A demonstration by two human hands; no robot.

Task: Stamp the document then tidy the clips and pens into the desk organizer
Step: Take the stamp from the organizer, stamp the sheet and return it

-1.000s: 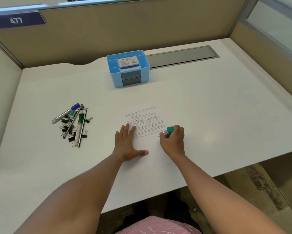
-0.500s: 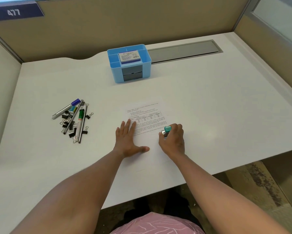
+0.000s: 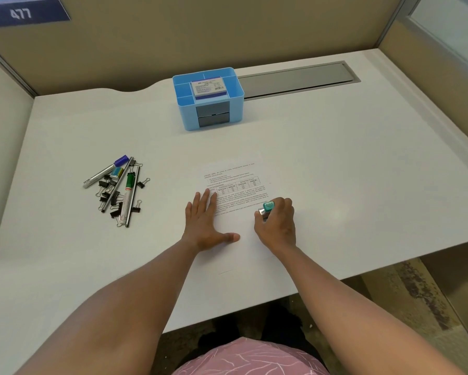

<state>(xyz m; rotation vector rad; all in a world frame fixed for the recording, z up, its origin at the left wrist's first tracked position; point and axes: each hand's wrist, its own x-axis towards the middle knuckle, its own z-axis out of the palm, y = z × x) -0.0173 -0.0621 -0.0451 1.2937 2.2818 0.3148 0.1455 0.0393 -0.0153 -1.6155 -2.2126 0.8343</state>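
My right hand [image 3: 277, 223] is curled round the stamp [image 3: 266, 208], so its base is covered and I can't tell whether it's touching the document [image 3: 235, 182]. The print there is too small to read, and my left hand [image 3: 204, 221] hides part of it. The label on the box [image 3: 208, 88] in the organizer [image 3: 185, 115] is unreadable too. The clips [image 3: 113, 193] are tangled under the pens [image 3: 128, 197]; can't count them.

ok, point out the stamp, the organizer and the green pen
stamp [image 3: 268, 206], head view, teal cap above the right hand's fingers
organizer [image 3: 189, 115], head view, blue front wall
green pen [image 3: 130, 180], head view, green cap end
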